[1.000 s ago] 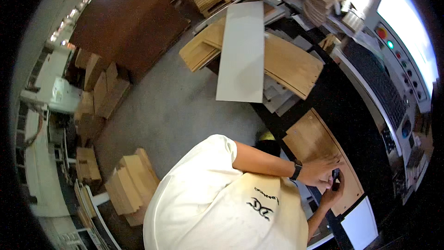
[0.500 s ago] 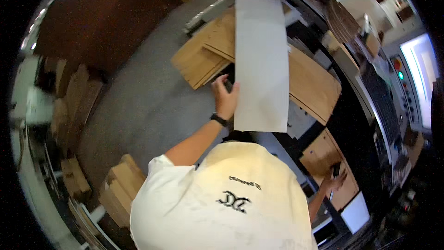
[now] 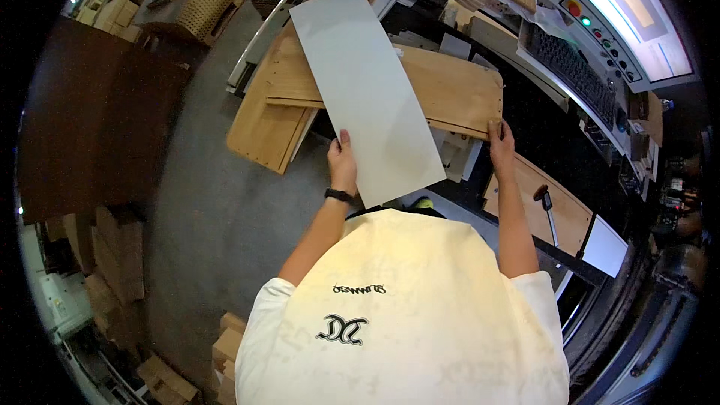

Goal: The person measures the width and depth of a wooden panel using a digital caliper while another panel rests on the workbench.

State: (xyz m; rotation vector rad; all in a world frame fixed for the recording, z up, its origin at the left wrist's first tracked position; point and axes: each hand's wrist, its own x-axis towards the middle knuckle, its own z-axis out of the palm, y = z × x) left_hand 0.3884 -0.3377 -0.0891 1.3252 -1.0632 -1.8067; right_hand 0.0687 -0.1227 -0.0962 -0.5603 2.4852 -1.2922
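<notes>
A long white rectangular panel [image 3: 367, 82] lies slanted on top of stacked light-brown wooden boards [image 3: 450, 90]. My left hand [image 3: 343, 161] grips the panel's near left edge, thumb on top. My right hand [image 3: 500, 142] holds the near right corner of the top wooden board, fingers curled over its edge. A black band sits on my left wrist.
More wooden boards [image 3: 259, 131] jut out left under the stack. A machine control console [image 3: 607, 22] with keyboard, buttons and lit screen stands at the right. A wooden sheet with a dark tool [image 3: 546, 199] lies lower right. Cardboard boxes [image 3: 112, 255] line the grey floor's left.
My right hand has left the lower right sheet and now holds the wooden board's corner. My left hand has slid down to the white panel's near edge. The view has swung towards the stack.
</notes>
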